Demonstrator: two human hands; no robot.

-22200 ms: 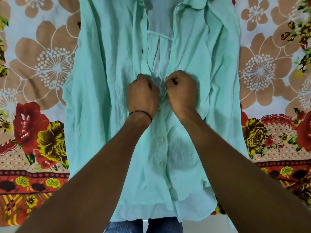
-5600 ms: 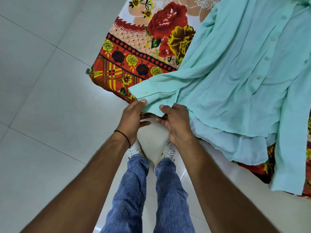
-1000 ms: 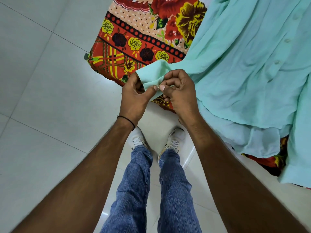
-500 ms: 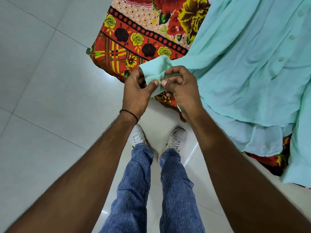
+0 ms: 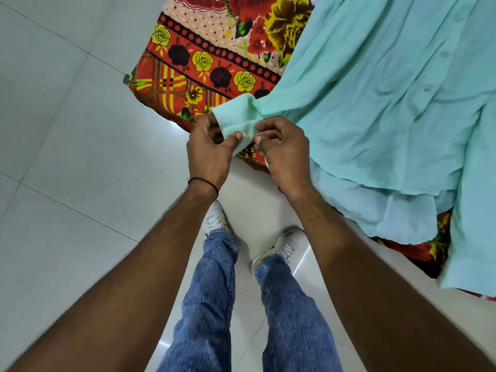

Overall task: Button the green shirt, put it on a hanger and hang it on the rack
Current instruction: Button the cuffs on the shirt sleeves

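Note:
The green shirt [image 5: 381, 98] lies spread on a flowered bedsheet, its front placket with small buttons running up the right side. One sleeve reaches down-left to the bed's corner, ending in the cuff [image 5: 236, 114]. My left hand [image 5: 208, 151] pinches the cuff's lower edge between thumb and fingers. My right hand [image 5: 284, 151] pinches the same cuff from the right, fingers curled, thumb close to my left thumb. The other sleeve hangs over the bed's edge at the far right. No hanger or rack is in view.
The bedsheet [image 5: 204, 63] with red and yellow flowers covers the bed, whose corner juts toward me. Pale floor tiles [image 5: 67, 157] fill the left side. My legs in blue jeans [image 5: 212, 304] and white shoes stand just below the hands.
Over the last second the cuff has opened flatter between my hands, and both hands have dropped slightly lower. Much earlier I was working at the front placket.

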